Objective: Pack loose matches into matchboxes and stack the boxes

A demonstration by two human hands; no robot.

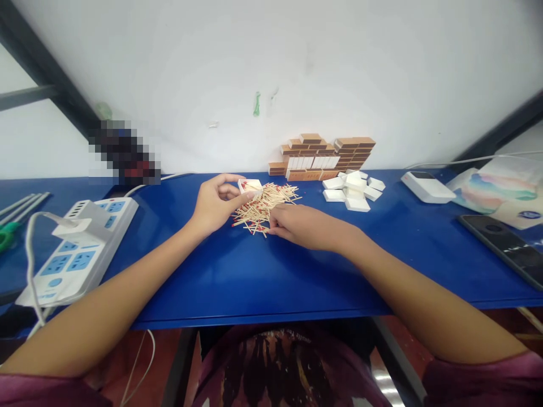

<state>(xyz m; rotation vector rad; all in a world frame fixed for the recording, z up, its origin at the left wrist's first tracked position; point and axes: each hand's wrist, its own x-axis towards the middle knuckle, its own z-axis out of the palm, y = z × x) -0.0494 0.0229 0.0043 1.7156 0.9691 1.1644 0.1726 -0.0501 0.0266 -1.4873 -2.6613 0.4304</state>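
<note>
At the middle of the blue worktop [263, 282], a white tray [256, 183] of matches is clamped in the left hand's [214, 203] fingers, beside the heap of matches [268, 203]. At the heap's right, the right hand's [303, 223] fingers are curled; whether matches are gripped cannot be told. Farther right, white trays [354, 192] are piled.

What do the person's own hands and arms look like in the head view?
The left hand and right hand are bare, with no gloves or watch visible. The forearms are uncovered up to maroon sleeves, matching a maroon shirt with a dark print and pale lettering.
</note>
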